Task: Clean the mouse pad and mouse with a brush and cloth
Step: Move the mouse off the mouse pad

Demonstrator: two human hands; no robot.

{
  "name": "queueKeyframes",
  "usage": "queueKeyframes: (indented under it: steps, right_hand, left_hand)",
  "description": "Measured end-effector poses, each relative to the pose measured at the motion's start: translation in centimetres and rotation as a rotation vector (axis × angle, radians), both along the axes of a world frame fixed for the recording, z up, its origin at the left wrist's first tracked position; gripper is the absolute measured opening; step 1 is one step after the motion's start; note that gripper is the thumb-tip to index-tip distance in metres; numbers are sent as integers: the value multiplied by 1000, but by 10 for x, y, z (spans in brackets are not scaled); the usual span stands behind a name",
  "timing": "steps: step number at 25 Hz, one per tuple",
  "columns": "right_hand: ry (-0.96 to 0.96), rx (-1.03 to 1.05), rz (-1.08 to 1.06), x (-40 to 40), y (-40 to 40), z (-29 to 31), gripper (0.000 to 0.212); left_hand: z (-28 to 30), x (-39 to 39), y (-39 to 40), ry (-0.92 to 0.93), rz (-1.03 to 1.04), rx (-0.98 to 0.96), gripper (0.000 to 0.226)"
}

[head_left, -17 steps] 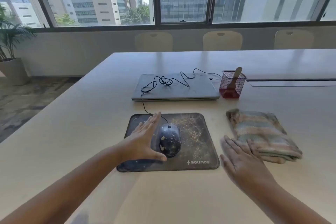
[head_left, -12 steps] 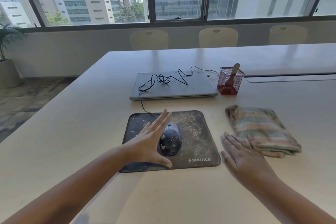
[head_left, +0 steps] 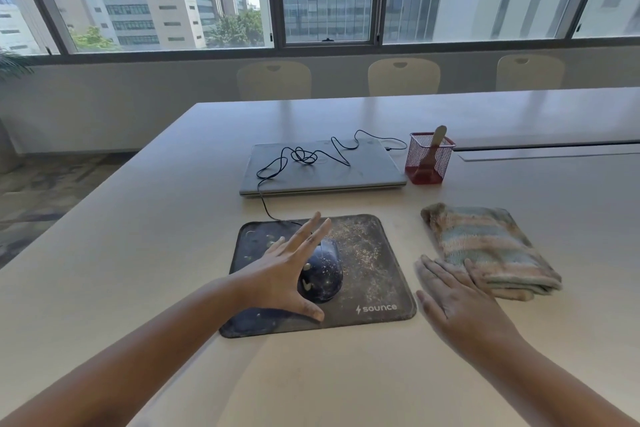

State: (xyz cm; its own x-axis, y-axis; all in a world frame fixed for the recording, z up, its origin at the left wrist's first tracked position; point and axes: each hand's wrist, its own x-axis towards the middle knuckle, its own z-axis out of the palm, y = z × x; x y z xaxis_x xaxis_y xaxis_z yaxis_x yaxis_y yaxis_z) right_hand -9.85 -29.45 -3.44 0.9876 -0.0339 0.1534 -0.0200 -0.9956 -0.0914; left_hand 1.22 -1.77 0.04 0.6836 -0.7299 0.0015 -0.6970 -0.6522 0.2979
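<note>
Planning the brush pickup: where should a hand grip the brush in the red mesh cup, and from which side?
Grip the wooden handle tip of the brush, the only part clear of the red mesh cup. Come from above, probably pinching with fingers: the bristles sit down inside and the handle leans up and right over the rim. The right hand is nearer.

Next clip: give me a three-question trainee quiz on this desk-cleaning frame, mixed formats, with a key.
1. True or false: the brush stands in the red mesh holder.
2. Which hand is over the mouse? A) left B) right C) neither
3. Fill in: the mouse's cable lies across the closed ____.

Key
1. True.
2. A: the open left hand; the right hand lies flat beside the folded cloth.
3. laptop.
</note>
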Motion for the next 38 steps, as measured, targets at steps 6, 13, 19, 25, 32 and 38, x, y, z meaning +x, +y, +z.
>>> queueKeyframes:
  steps: [6, 13, 19, 25, 32, 38]
  right_hand:
    - [-7, 8, 13, 0, 0, 1, 54]
    - [-17, 0, 11, 1, -2, -1, 55]
    - [-15, 12, 10, 1, -3, -1, 55]
    - [-5, -16, 7, 1, -5, 0, 54]
    - [11, -41, -15, -1, -5, 2, 56]
    - [36, -33, -33, 1, -3, 2, 57]
  left_hand:
    - [3, 7, 0, 19, -12, 26, 130]
    - [0, 11, -2, 16, -29, 2, 128]
    - [-5, 12, -3, -14, -26, -43, 125]
    - [0, 7, -2, -32, -22, -110, 124]
    - [18, 7, 49, -53, 97, -154, 124]
    - [21, 11, 118, -123, 212, -162, 121]
